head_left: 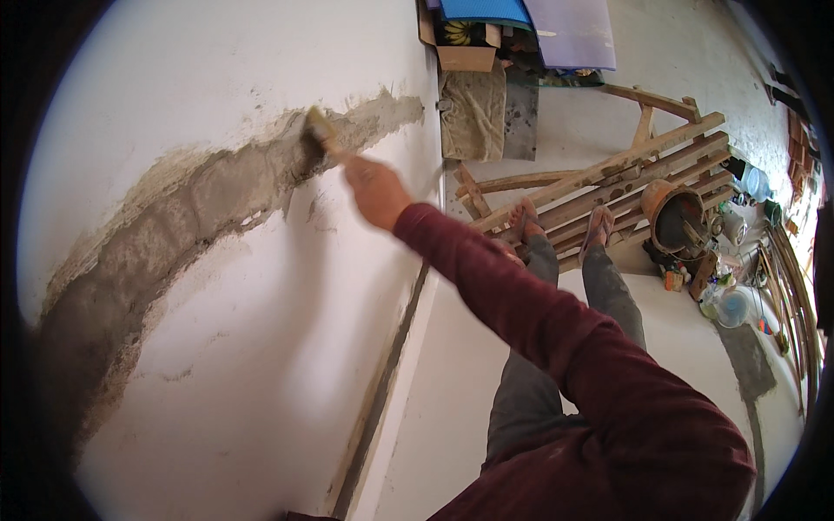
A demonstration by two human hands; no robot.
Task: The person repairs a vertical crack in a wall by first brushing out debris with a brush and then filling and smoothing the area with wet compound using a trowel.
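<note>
My right hand (375,189) is closed around the handle of a brush (320,130), with its bristles against the wall. The brush lies over a rough band of grey mortar (228,189) that curves across the white wall (252,347) from lower left to upper right. Around the brush, the mortar looks darker. My right arm, in a dark red sleeve, reaches across from the lower right. My left hand does not show.
My sandalled feet stand on a wooden plank trestle (608,178). On it, a bucket (673,217) lies tilted with a tool inside. Jugs and clutter stand at the right. A cardboard box (466,58), mats (573,35) and a cloth (472,113) are at the far end.
</note>
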